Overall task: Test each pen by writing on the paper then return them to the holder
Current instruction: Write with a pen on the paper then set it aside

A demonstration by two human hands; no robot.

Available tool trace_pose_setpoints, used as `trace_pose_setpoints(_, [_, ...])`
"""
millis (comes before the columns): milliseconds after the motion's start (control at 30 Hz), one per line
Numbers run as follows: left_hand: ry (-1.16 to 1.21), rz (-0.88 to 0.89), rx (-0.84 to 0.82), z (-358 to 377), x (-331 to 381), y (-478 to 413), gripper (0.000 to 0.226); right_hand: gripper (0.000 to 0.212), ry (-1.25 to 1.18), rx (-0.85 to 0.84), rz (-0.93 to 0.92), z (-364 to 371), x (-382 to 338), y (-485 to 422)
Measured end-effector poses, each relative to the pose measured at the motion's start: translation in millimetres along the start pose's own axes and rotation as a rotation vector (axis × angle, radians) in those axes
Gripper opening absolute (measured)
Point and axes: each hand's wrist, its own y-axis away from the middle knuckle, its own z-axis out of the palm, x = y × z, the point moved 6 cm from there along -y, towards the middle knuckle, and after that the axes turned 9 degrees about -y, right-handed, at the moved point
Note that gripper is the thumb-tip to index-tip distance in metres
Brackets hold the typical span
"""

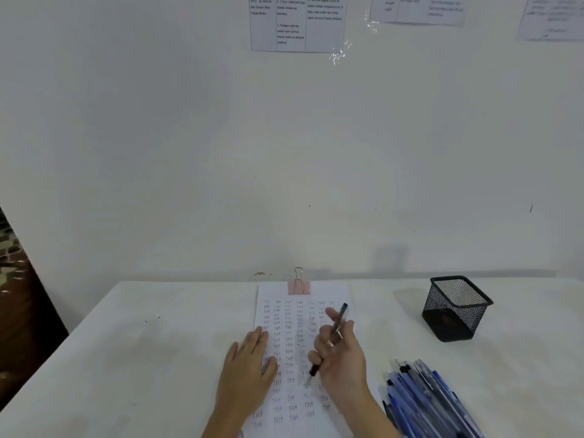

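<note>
White covers almost everything in view: a white table (158,358) pushed against a white wall (221,153), with a sheet of white paper (331,294) lying at the table's centre. A pink binder clip (298,287) grips the paper's far edge, probably to keep a stack of sheets together. Rows of one short handwritten word, which seems to read "Test", fill the page in columns, so many pens appear to have been tried already.

The left hand (249,358) lies flat on the paper's left side, fingers spread narrowly and holding nothing; it appears to pin the sheet so it cannot slide under the writing.

The right hand (343,355) is closed around a dark pen (331,336) in a writing grip. The pen slants, its top pointing far and right, its tip low and near, at or just above the paper among the lower rows. Whether the tip touches cannot be told.

On the near right, just beside the right forearm, a loose heap of blue pens (433,396) lies on the table, within easy reach of the writing hand. Farther right and farther away stands the holder (456,308), a black mesh cup that looks empty. Judging by that, the heap is likely waiting to be tested or returned.

Printed notices (297,23) are taped high on the wall.
</note>
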Motion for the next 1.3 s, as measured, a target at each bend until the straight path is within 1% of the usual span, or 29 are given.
trace_pose_setpoints(33, [0.001,-0.001,-0.002,0.4,-0.3,0.2,0.095,0.031,-0.156,0.057,0.060,-4.2,3.5,-1.7])
trace_pose_setpoints(67, [0.008,-0.003,-0.003,0.6,-0.9,0.4,0.097,0.029,-0.257,0.089,0.076,-7.7,6.4,-3.1])
trace_pose_setpoints(133, [0.025,-0.003,-0.005,0.0,-0.9,0.4,0.097,0.027,-0.352,0.138,0.050,-16.8,12.0,-4.6])
trace_pose_setpoints(200, [0.020,0.000,-0.004,-0.9,-0.1,0.8,0.098,0.028,-0.372,0.162,0.041,-22.5,15.8,-5.5])
trace_pose_setpoints(333, [0.024,-0.008,-0.013,-0.4,-0.7,1.0,0.098,0.031,-0.352,0.155,0.036,-22.6,18.3,-6.8])
trace_pose_setpoints(533, [0.012,0.007,-0.008,-3.2,0.3,2.5,0.098,0.027,-0.300,0.197,0.031,-20.8,10.8,-1.5])
trace_pose_setpoints(600, [0.014,0.010,-0.008,-4.1,0.4,2.9,0.099,0.024,-0.146,0.207,0.021,-16.6,-8.6,7.0])
trace_pose_setpoints(633, [0.011,0.013,-0.010,-3.9,0.2,2.9,0.099,0.022,0.000,0.203,-0.005,-15.6,-22.7,11.8])
trace_pose_setpoints(667, [0.005,0.015,-0.014,-3.3,0.2,3.0,0.099,0.020,0.197,0.195,-0.052,-12.8,-39.5,18.6])
trace_pose_setpoints(733, [-0.005,0.015,-0.021,-2.0,0.0,2.5,0.100,0.017,0.667,0.192,-0.188,-7.4,-75.1,33.4])
trace_pose_setpoints(800, [-0.012,0.018,-0.024,-1.4,0.4,1.7,0.100,0.018,1.101,0.224,-0.301,-6.8,-104.1,45.9])
trace_pose_setpoints(867, [-0.010,0.022,-0.028,-0.9,0.8,1.7,0.101,0.019,1.416,0.254,-0.324,-12.3,-122.2,55.6])
trace_pose_setpoints(967, [-0.005,0.028,-0.037,-0.5,1.0,2.4,0.101,0.020,1.627,0.368,-0.295,-30.7,-139.0,67.7])
trace_pose_setpoints(1033, [0.005,0.028,-0.036,-0.3,1.3,2.9,0.095,0.019,1.739,0.407,-0.217,-44.0,-140.8,72.9])
trace_pose_setpoints(1100, [0.006,0.031,-0.038,-0.3,1.4,2.9,0.084,0.024,1.855,0.391,-0.131,-55.6,-136.2,74.1])
trace_pose_setpoints(1133, [0.006,0.031,-0.039,-0.2,1.2,3.0,0.082,0.026,1.890,0.383,-0.111,-59.1,-134.0,74.7])
trace_pose_setpoints(1233, [0.020,0.032,-0.045,-0.6,2.0,4.3,0.086,0.026,1.944,0.381,-0.107,-58.2,-132.4,77.6])
trace_pose_setpoints(1300, [0.049,0.034,-0.038,-0.8,2.0,5.0,0.076,0.026,1.974,0.394,-0.097,-56.1,-132.4,77.9])
